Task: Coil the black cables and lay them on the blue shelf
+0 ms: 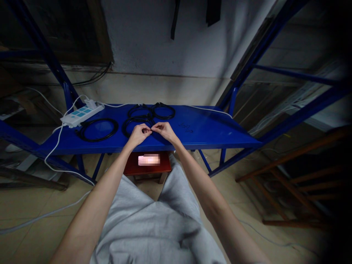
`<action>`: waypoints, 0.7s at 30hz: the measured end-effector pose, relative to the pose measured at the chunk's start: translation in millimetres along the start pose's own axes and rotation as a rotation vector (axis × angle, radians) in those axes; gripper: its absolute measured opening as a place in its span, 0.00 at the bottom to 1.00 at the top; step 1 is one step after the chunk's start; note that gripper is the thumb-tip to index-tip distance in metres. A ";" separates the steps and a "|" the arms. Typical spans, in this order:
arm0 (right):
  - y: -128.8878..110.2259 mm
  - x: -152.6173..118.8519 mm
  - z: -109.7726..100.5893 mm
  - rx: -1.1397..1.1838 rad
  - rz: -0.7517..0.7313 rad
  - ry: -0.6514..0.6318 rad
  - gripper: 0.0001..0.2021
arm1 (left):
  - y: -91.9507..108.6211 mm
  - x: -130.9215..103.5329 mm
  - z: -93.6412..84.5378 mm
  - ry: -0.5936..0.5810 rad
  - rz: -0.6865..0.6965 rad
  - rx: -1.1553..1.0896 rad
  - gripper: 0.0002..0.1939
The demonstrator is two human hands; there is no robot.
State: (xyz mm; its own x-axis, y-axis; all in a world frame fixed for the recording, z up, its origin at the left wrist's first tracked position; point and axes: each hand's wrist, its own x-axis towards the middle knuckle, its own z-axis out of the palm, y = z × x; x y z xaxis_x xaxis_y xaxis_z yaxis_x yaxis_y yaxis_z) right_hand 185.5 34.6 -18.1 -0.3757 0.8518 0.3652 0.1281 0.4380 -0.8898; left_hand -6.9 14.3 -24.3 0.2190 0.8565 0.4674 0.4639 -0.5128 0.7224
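My left hand (pixel 139 135) and my right hand (pixel 164 131) meet over the front of the blue shelf (pixel 209 128), fingertips almost touching. Both are closed in a pinch; whatever lies between the fingers is too small or hidden to name. Just behind them is a coil of black cable (pixel 124 127), partly covered by my left hand. Another black cable coil (pixel 96 140) lies flat to the left. At the back are two more, a rear left coil (pixel 134 106) and a rear right coil (pixel 165 118), close together.
A white power strip (pixel 82 114) with a plug in it sits at the shelf's left end, its white cord (pixel 57 141) hanging over the front. Blue uprights (pixel 232 101) frame the shelf. Below is a red stool (pixel 134 168); a wooden chair (pixel 286 183) stands right.
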 end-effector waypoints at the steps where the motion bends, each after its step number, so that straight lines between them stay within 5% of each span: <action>1: 0.5 0.3 -0.2 -0.004 -0.014 -0.005 0.18 | -0.5 0.0 0.1 0.004 0.000 -0.001 0.08; 21: 1.6 -3.1 4.2 -0.084 0.020 0.031 0.11 | -1.8 1.1 -3.3 0.036 -0.066 -0.051 0.06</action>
State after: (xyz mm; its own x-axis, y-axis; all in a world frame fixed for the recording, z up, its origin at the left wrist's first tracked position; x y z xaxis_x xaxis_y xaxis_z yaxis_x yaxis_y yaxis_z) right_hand 183.0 31.4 -21.7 -0.3439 0.8686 0.3568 0.2124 0.4421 -0.8714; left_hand -10.3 16.0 -23.4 0.1576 0.8864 0.4352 0.4319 -0.4582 0.7768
